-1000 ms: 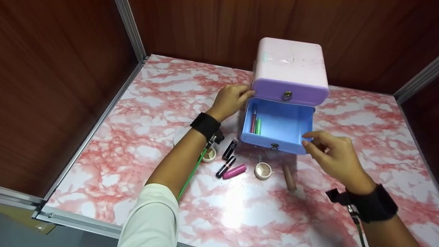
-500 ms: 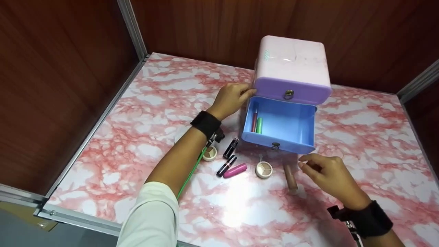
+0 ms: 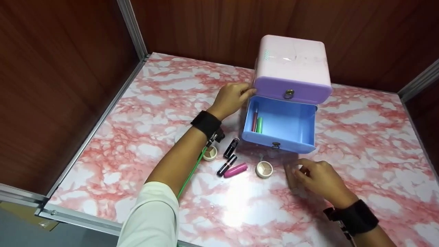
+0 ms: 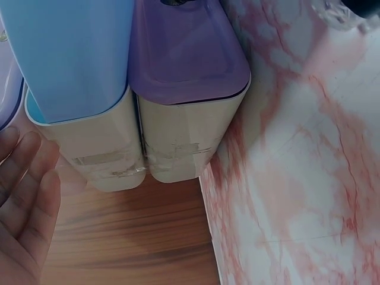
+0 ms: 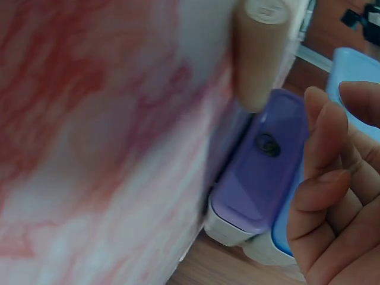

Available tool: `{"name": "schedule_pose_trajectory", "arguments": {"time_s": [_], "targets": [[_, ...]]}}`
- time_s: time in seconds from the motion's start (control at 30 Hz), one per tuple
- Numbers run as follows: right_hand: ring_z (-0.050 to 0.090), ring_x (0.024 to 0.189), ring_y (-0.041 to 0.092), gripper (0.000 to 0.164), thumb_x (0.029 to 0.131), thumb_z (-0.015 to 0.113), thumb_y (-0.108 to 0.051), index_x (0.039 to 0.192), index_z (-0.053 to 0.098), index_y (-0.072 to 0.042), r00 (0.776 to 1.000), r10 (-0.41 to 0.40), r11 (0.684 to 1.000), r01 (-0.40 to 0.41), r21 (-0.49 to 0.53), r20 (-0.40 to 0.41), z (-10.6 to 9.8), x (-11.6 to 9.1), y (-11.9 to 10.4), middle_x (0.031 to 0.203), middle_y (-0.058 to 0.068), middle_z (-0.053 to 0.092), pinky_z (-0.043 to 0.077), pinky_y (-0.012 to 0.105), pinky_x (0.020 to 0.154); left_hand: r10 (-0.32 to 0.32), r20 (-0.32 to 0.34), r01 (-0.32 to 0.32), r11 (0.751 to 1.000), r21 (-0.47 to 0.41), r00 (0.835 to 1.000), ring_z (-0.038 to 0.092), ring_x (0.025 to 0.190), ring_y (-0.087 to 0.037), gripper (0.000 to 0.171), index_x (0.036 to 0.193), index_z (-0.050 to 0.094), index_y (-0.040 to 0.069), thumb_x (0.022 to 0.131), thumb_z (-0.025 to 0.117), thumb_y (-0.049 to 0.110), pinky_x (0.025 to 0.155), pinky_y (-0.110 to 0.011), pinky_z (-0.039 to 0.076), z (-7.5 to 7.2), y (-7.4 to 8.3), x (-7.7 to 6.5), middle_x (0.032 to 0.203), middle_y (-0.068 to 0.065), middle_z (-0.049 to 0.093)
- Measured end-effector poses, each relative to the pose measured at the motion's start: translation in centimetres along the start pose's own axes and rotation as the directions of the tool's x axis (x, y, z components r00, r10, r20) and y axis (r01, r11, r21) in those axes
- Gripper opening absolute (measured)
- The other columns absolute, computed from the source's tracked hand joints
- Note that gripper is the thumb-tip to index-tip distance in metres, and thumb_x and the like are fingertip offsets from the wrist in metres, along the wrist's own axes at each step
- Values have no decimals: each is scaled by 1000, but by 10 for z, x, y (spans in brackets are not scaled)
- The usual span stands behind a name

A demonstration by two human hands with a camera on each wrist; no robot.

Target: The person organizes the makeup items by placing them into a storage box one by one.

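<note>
I rest left hand against cabinet, fingers relaxed. Right hand, narrow, holds nothing beside brown tube on table. I judge step: reach; next calls for pinch.

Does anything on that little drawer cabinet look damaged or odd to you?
Yes: the drawer cabinet looks worn. In the left wrist view, its cream casing bears ragged, brownish patches, like scuffs or torn tape; I can't tell which.
</note>
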State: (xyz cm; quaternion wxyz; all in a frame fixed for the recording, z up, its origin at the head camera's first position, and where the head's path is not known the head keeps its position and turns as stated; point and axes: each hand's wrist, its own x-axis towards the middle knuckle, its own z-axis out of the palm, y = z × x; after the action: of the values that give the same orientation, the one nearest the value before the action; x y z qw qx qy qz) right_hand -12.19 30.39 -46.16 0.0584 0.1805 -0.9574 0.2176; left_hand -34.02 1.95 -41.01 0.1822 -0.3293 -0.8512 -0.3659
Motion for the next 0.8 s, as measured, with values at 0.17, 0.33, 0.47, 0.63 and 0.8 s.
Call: {"name": "schedule_pose_trajectory", "arguments": {"time_s": [0.17,0.33,0.47,0.63,0.8], "targets": [[58,59,6,15,87,72,-13,100,68,-7,998,39,999,-38,-29,53,7,4,3,68,-7,65,49,31,54,-12,13,12,1000,-9,1000,44,64,-13,38,73,56,13,98,56,41,61,-29,35,0,1,0,65,3,47],[59,61,10,20,88,72,-19,104,67,-9,992,90,995,-87,-40,91,10,8,4,68,-8,63,48,34,56,-16,14,16,1000,-8,1000,43,64,-13,39,72,53,13,98,55,42,61,-28,33,0,2,0,64,3,45],[57,62,11,19,88,71,-22,103,67,-11,988,108,993,-101,-60,108,12,10,4,68,-8,61,47,36,57,-15,13,15,1000,0,1000,40,63,-13,41,69,49,14,98,55,42,60,-28,31,0,1,0,62,4,40],[51,61,13,17,90,70,-20,104,67,-12,983,110,993,-104,-50,143,18,12,3,67,-8,55,42,34,57,-19,19,19,1000,-8,1000,41,63,-13,40,69,50,15,98,55,42,60,-28,32,1,-1,0,63,3,42],[49,60,14,11,90,69,-20,99,67,-14,989,69,997,-64,-44,131,22,17,1,64,-8,50,40,34,59,-31,27,32,999,-12,999,42,63,-14,41,70,51,15,98,54,44,60,-28,33,1,-2,0,63,3,43]]}}
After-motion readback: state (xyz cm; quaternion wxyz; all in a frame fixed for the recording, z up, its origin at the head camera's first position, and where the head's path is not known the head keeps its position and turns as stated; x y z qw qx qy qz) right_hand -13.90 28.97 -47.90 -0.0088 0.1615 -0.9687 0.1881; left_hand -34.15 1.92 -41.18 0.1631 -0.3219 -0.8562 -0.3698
